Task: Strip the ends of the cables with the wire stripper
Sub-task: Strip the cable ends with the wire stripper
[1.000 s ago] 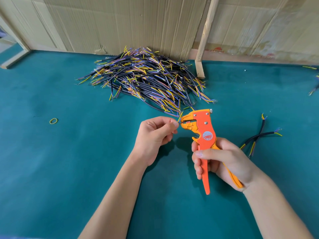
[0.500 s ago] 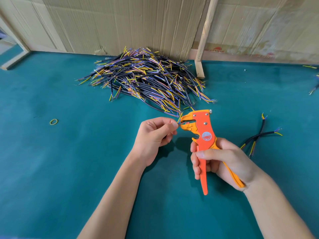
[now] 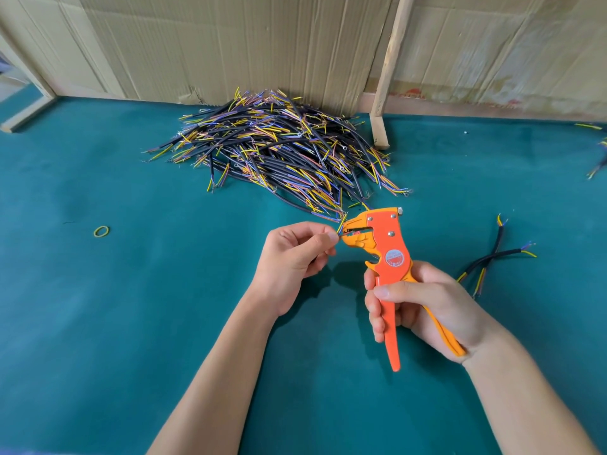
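1. Teal felt covers the desk, and creased cardboard sheets stand along its far edge, with a pale wooden batten leaning upright against them.
2. Against that far edge, near its middle, lies a big heap of cables: short black-sheathed lengths with yellow, blue and pink cores fanning out at the ends.
3. Above the middle of the desk the left hand has its fingers curled, thumb and forefinger pinching a cable end; only the yellow and blue cores show past the fingertips, the rest being hidden in the hand.
4. Those cores reach into the nose of the wire stripper, an orange tool with yellow jaw parts and a round label on its body. How far the wire sits between the jaws is too small to tell.
5. The right hand grips the stripper with its fingers wrapped round the orange handle and the yellow handle lying across the palm; the tool is held upright, nose pointing left toward the other hand.
6. Toward the right edge, two crossed cables lie on the felt, well apart from the heap.
7. Near the left edge lies a small yellow rubber band.
8. A few more cable ends show at the far right corner.
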Tool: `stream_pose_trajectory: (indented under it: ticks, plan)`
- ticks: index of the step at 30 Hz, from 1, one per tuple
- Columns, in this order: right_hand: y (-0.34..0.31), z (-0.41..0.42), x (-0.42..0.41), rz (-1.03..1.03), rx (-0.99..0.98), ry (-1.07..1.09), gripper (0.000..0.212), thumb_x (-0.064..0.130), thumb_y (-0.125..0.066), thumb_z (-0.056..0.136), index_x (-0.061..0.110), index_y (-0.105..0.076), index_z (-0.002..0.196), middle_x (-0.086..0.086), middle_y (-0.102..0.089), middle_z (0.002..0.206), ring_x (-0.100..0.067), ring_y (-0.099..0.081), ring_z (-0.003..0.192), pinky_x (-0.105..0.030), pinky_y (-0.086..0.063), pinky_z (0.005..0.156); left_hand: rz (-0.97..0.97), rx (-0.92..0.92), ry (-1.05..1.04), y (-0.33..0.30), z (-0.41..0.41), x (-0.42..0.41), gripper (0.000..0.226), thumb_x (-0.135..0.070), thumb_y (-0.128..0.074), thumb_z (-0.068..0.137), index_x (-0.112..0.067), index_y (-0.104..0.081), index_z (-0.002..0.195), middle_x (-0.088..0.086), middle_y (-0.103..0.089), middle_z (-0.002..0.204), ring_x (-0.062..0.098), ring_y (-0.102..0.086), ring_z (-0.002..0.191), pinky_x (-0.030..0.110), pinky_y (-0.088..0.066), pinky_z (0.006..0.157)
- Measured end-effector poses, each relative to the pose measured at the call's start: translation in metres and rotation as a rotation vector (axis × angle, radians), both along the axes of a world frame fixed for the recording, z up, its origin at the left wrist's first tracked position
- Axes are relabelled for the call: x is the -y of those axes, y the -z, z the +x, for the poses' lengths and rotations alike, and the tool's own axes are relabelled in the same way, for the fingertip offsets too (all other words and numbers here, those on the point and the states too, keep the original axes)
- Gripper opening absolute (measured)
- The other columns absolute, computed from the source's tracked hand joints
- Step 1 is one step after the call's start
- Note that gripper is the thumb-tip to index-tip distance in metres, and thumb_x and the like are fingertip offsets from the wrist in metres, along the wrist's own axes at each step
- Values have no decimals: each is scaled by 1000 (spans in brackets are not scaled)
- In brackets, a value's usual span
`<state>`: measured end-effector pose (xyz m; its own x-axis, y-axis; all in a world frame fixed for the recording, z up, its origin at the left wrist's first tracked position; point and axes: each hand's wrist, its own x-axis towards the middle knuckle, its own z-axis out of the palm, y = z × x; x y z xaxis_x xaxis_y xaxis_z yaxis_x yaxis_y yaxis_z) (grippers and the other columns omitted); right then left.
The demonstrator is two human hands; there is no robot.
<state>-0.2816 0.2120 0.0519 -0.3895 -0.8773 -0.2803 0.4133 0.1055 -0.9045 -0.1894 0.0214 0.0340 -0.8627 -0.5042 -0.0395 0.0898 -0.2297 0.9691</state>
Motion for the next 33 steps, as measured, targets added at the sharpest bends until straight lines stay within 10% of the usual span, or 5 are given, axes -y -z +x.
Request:
stream_pose_trajectory:
  ticks: [33]
  plan:
    - [0, -1, 0, -1, 14, -17, 24, 17, -77, 75, 5, -70, 94, -23, -58, 77, -32, -58, 60, -42, -55, 58, 13, -14, 1, 1, -1, 0, 10, -15, -69, 83, -15, -72, 73, 2, -58, 65, 12, -38, 50, 16, -32, 47]
